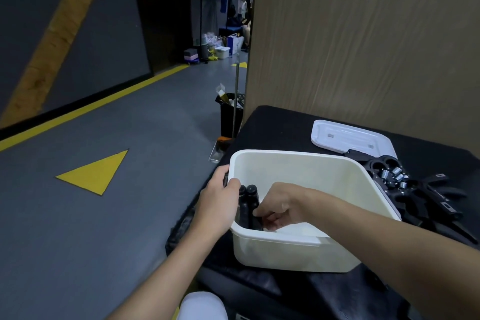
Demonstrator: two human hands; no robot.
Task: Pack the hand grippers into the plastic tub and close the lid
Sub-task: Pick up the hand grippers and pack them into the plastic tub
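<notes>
A white plastic tub (306, 163) stands open on a black-covered table. My left hand (218, 202) grips the tub's left rim, thumb inside. Reaching down into the tub, my right hand (278, 206) has its fingers curled on a black hand gripper (248, 202) that stands against the left wall, handles up. Several more black hand grippers (420, 189) with silver springs lie in a pile to the right of the tub. The white lid (348, 135) lies flat behind the tub, near the wall.
The black-covered table (280, 125) ends at the left, just beside the tub. A brown panel wall (363, 47) rises behind it. A black bin (230, 114) stands on the grey floor at the table's far corner. My white-clad knee (202, 305) shows below.
</notes>
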